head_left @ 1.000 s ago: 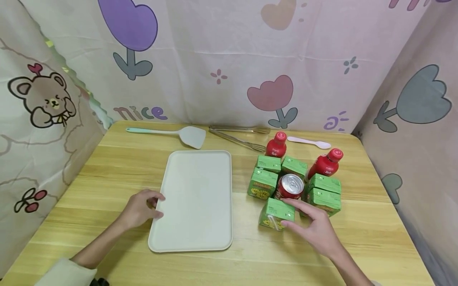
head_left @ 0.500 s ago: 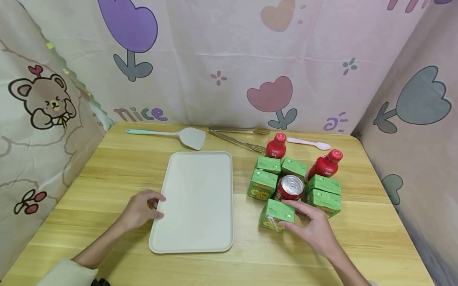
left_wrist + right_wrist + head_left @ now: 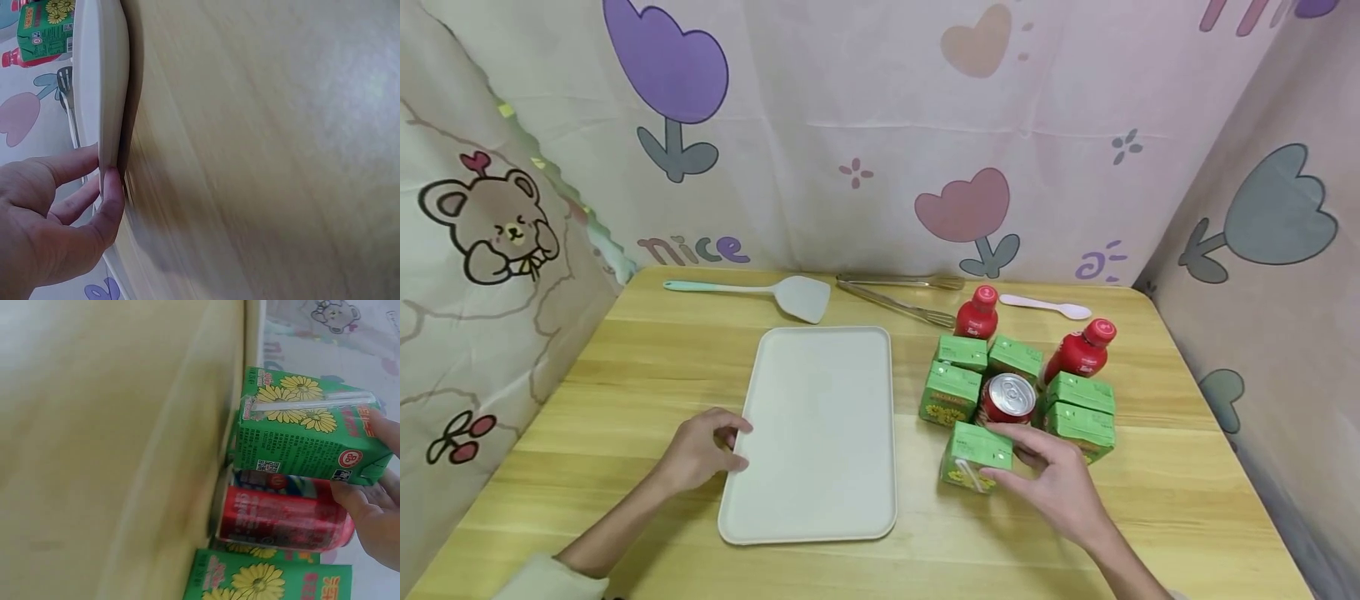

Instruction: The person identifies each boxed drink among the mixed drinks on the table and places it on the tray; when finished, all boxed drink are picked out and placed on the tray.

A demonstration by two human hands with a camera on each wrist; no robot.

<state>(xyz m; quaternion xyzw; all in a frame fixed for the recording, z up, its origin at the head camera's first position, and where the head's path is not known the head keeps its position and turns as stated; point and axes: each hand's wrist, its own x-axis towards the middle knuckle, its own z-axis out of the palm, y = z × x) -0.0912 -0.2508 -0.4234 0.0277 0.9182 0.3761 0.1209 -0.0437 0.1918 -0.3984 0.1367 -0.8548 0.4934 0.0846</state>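
Observation:
My left hand pinches the left rim of a pale rectangular tray. In the left wrist view the thumb lies under the rim and the fingers come over it from the other side. My right hand grips a green drink carton near its top, thumb on one side and fingers on the other. This carton has yellow flowers and a straw in clear wrap, as the right wrist view shows. Just behind it stands a red drink can, whose front is partly hidden by the carton and my fingers.
Several other green cartons stand around the can, with two red bottles behind. Along the table's back edge lie a spatula, metal tongs and a pink spoon. Printed cloth hangs behind and at both sides.
The tray has slid slightly to the right with my left hand on its rim. The carton in my right hand has shifted a little left, and the view has tilted slightly upward.

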